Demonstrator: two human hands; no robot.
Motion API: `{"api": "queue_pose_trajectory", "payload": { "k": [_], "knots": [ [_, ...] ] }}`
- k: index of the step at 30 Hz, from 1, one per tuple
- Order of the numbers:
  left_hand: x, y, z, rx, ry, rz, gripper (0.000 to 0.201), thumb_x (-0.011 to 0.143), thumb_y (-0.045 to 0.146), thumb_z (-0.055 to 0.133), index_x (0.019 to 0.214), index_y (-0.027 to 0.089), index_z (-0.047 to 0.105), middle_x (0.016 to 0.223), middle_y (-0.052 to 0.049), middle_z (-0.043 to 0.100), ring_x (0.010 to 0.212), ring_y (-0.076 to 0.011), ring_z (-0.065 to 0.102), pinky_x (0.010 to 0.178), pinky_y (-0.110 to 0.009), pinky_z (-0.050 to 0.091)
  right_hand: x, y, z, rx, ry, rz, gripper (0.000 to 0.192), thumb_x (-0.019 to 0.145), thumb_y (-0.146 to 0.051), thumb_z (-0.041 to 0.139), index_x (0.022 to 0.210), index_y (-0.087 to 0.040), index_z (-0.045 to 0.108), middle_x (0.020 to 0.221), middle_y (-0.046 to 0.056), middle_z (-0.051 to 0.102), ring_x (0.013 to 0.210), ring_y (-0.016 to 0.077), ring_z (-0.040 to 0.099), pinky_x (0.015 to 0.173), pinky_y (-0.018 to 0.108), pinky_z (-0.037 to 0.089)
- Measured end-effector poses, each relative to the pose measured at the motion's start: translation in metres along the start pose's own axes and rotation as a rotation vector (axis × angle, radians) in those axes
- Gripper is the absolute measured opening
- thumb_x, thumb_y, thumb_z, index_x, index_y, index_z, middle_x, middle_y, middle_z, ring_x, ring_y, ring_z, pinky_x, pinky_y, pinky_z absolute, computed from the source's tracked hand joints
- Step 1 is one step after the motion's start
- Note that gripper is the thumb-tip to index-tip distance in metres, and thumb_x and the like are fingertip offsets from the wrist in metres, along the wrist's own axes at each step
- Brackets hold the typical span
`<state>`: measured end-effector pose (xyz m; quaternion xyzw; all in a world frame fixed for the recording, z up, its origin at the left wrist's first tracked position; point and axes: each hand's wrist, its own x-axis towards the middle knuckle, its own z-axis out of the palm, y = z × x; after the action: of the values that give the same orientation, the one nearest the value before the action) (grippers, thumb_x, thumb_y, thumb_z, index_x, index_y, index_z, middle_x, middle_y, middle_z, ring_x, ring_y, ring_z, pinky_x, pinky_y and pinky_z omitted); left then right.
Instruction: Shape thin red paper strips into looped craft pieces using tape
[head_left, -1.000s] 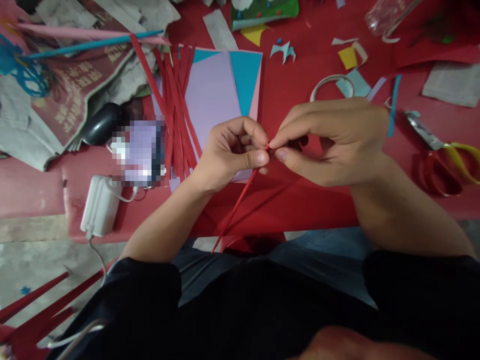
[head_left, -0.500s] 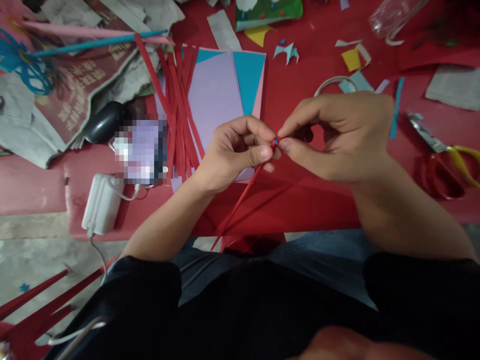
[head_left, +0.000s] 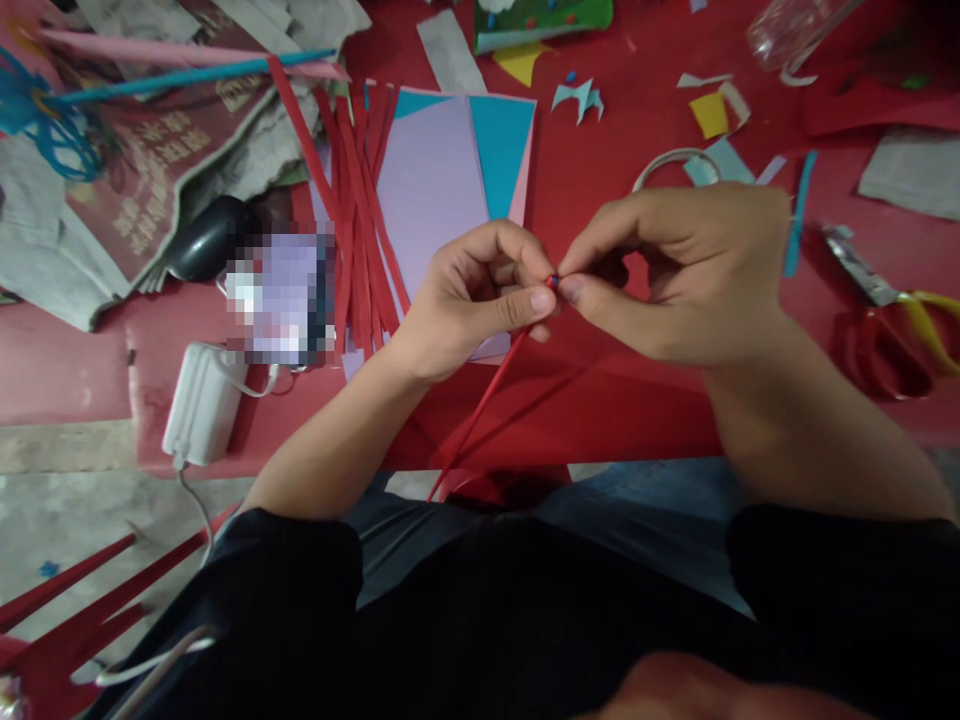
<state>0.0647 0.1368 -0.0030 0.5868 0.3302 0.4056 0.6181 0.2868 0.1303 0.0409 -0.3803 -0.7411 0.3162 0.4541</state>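
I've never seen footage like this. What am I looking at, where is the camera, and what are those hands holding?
There is no machine here: a person wears a camera on the head, so you look down over their lap at their own two bare hands. The left hand and the right hand meet fingertip to fingertip, both pinching the tip of a long red paper strip that trails down toward the lap; the tip looks rolled into a tiny coil. Below them is a red table littered with craft things: a bundle of red strips, a stack of coloured paper sheets, scissors at the right, newspaper at the left, a white charger and small paper scraps.
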Motion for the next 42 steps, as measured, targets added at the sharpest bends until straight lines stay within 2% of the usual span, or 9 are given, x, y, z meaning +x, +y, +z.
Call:
{"api": "queue_pose_trajectory", "payload": {
  "k": [6, 10, 16, 24, 33, 36, 39, 41, 42],
  "knots": [
    [0.002, -0.002, -0.001, 0.060, 0.010, 0.016, 0.057, 0.086, 0.078, 0.083, 0.101, 0.025, 0.070, 0.085, 0.001, 0.072, 0.076, -0.0138, 0.080, 0.062, -0.028, 0.072, -0.002, 0.004, 0.000, -0.081, 0.022, -0.108, 0.011, 0.091, -0.033, 0.090, 0.098, -0.035, 0.082, 0.085, -0.003, 0.082, 0.064, 0.0200, 0.068, 0.058, 0.038, 0.059],
    [0.003, -0.005, -0.004, -0.012, -0.015, -0.003, 0.059, 0.082, 0.078, 0.087, 0.102, 0.026, 0.069, 0.085, 0.002, 0.073, 0.073, -0.0136, 0.080, 0.063, -0.028, 0.072, -0.004, 0.007, -0.001, -0.171, 0.026, -0.183, 0.006, 0.093, -0.034, 0.088, 0.096, -0.036, 0.082, 0.087, -0.003, 0.083, 0.069, 0.0211, 0.072, 0.060, 0.037, 0.059],
    [0.003, -0.008, -0.006, -0.093, -0.039, -0.039, 0.058, 0.082, 0.074, 0.093, 0.106, 0.028, 0.068, 0.092, 0.002, 0.073, 0.076, -0.0139, 0.081, 0.066, -0.028, 0.071, -0.004, 0.002, -0.002, -0.160, -0.024, -0.194, 0.010, 0.102, -0.027, 0.076, 0.097, -0.035, 0.081, 0.089, -0.005, 0.082, 0.067, 0.0167, 0.069, 0.061, 0.034, 0.056],
    [0.003, -0.007, -0.005, -0.119, 0.018, -0.073, 0.057, 0.081, 0.072, 0.095, 0.107, 0.028, 0.070, 0.088, 0.001, 0.072, 0.075, -0.0161, 0.080, 0.063, -0.030, 0.070, 0.001, 0.005, 0.000, -0.038, -0.053, -0.226, 0.014, 0.094, -0.025, 0.080, 0.098, -0.037, 0.083, 0.088, -0.005, 0.083, 0.063, 0.0171, 0.067, 0.057, 0.037, 0.052],
    [0.002, -0.003, -0.005, -0.023, 0.053, -0.053, 0.050, 0.087, 0.067, 0.094, 0.106, 0.026, 0.071, 0.089, 0.000, 0.073, 0.078, -0.0169, 0.081, 0.064, -0.030, 0.069, 0.001, 0.006, -0.002, -0.101, -0.083, -0.183, 0.007, 0.093, -0.029, 0.084, 0.095, -0.036, 0.086, 0.081, -0.004, 0.082, 0.061, 0.0177, 0.066, 0.059, 0.037, 0.052],
    [0.004, -0.005, -0.004, -0.014, 0.104, 0.009, 0.046, 0.090, 0.064, 0.093, 0.105, 0.026, 0.072, 0.086, 0.000, 0.073, 0.074, -0.0158, 0.079, 0.065, -0.032, 0.069, 0.006, 0.011, -0.017, -0.203, 0.016, -0.149, 0.006, 0.092, -0.026, 0.085, 0.092, -0.032, 0.087, 0.077, -0.002, 0.080, 0.062, 0.0175, 0.066, 0.061, 0.037, 0.050],
    [0.007, -0.008, -0.005, 0.021, 0.146, 0.071, 0.048, 0.091, 0.067, 0.092, 0.104, 0.025, 0.073, 0.086, 0.000, 0.075, 0.073, -0.0154, 0.077, 0.066, -0.033, 0.068, 0.012, 0.034, -0.048, -0.411, 0.040, 0.041, 0.012, 0.087, -0.024, 0.091, 0.096, -0.030, 0.088, 0.080, 0.000, 0.081, 0.068, 0.0195, 0.070, 0.062, 0.036, 0.047],
    [0.011, -0.010, -0.008, 0.083, 0.182, 0.089, 0.049, 0.091, 0.070, 0.090, 0.102, 0.025, 0.074, 0.085, -0.001, 0.076, 0.074, -0.0153, 0.075, 0.065, -0.034, 0.064, 0.014, 0.063, -0.071, -0.670, -0.029, 0.205, 0.027, 0.074, -0.031, 0.105, 0.091, -0.031, 0.085, 0.068, -0.001, 0.074, 0.058, 0.0184, 0.060, 0.060, 0.036, 0.039],
    [0.013, -0.012, -0.011, 0.119, 0.206, 0.094, 0.049, 0.091, 0.071, 0.090, 0.101, 0.025, 0.075, 0.086, -0.001, 0.077, 0.074, -0.0151, 0.074, 0.065, -0.034, 0.062, 0.014, 0.080, -0.080, -0.834, -0.039, 0.251, 0.039, 0.061, -0.038, 0.114, 0.083, -0.031, 0.082, 0.060, -0.003, 0.066, 0.053, 0.0170, 0.049, 0.060, 0.037, 0.035]
  ]
}}
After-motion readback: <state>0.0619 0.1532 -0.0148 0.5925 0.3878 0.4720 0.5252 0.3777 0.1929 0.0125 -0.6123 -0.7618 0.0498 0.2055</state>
